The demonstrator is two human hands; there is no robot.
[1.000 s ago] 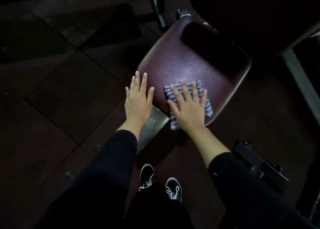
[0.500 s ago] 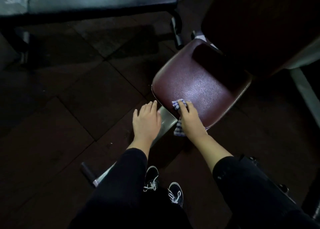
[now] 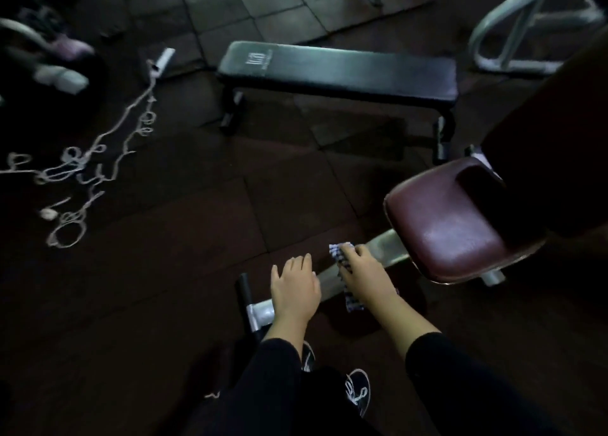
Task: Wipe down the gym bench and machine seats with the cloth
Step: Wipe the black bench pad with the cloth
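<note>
1. Nearest to me I see my 2 dark sneakers with white laces (image 3: pixel 357 393) on the dark rubber-tiled floor (image 3: pixel 164 271), with my black sleeves reaching forward above them.
2. My left hand (image 3: pixel 294 290) lies over the grey metal support beam (image 3: pixel 381 244) of the machine, near the beam's near end; its fingers are loosely curved and hold nothing that I can see.
3. My right hand (image 3: pixel 365 272) is just beside it, further along the same beam, fingers curled round the blue-and-white checked cloth (image 3: pixel 342 258). The cloth bunches out past the fingertips and hangs below the wrist side, off the beam's edge.
4. The padded maroon vinyl machine seat (image 3: pixel 450 225) sits at the beam's far end, just beyond the right hand; the cloth is off it. I judge this seat's wipe is over, or paused.
5. Further off stands the long flat black padded gym bench (image 3: pixel 339 70), well apart from both hands and bare of any cloth.
6. A tangled pale cord (image 3: pixel 82 169) lies on the floor at the left.
7. My next move, I judge: carry the cloth across the open floor to the black bench, spread it flat under the palm, and sweep from 1 end of the pad to the other.
</note>
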